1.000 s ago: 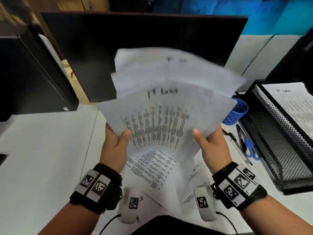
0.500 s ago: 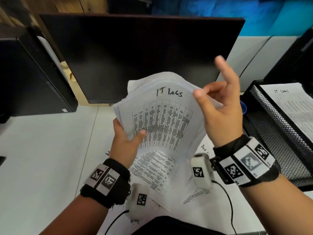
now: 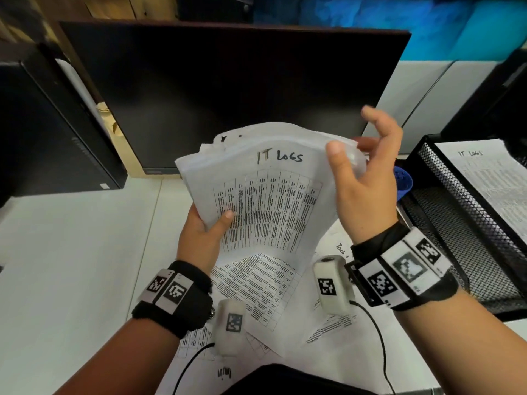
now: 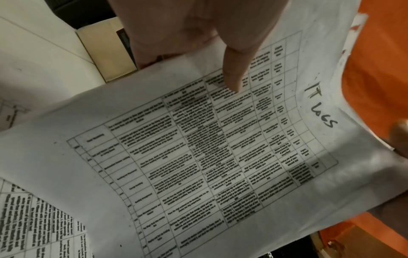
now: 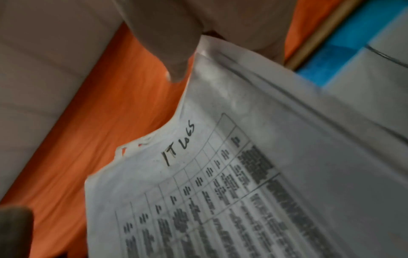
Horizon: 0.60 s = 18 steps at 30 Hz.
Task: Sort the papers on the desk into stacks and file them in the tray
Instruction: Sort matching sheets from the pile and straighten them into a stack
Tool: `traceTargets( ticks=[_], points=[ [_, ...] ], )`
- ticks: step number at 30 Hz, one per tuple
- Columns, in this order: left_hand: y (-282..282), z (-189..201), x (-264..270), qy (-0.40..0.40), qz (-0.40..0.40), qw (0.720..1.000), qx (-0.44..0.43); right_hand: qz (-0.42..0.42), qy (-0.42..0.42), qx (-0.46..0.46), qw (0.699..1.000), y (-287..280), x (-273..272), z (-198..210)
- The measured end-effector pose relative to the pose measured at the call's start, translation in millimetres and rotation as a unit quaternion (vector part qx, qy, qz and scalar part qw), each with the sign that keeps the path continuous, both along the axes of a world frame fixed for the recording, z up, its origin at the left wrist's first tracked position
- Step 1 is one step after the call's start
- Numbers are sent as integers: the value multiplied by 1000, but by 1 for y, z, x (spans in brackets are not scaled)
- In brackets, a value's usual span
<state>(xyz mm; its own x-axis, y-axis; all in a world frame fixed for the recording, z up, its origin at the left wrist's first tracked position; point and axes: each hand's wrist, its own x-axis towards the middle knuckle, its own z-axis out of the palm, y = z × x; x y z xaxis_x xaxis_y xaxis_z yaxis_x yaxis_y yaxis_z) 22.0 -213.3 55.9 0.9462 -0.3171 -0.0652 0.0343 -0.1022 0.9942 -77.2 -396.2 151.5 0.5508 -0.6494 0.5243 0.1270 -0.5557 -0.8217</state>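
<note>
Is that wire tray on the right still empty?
No: in the head view the black mesh tray already holds a sheet on its upper level, hand-labelled "IT Logs" like the one being held.

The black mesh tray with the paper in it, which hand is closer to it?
Right. The right hand pinches the top right corner of the IT Logs stack, just beside the black mesh tray. The left hand grips the stack's far side, farther from the tray.

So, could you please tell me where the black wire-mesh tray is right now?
In the head view the black wire-mesh tray sits at the desk's right edge, right of the right hand, beside a blue perforated cup.
</note>
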Motion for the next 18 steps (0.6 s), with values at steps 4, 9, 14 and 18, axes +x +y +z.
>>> traceTargets(
  ticks=[4,9,14,18],
  points=[
    [-2,-2,1,13,6,1000,2,9,69,-181,981,-3,0,-8],
    [-4,0,0,1,-5,1000,13,6,108,-179,978,-7,-1,-12],
    [-1,4,-1,7,24,1000,12,22,14,110,994,-12,-6,-29],
    [1,12,-6,26,-10,999,-41,56,71,234,968,-11,-12,-68]
  ],
)
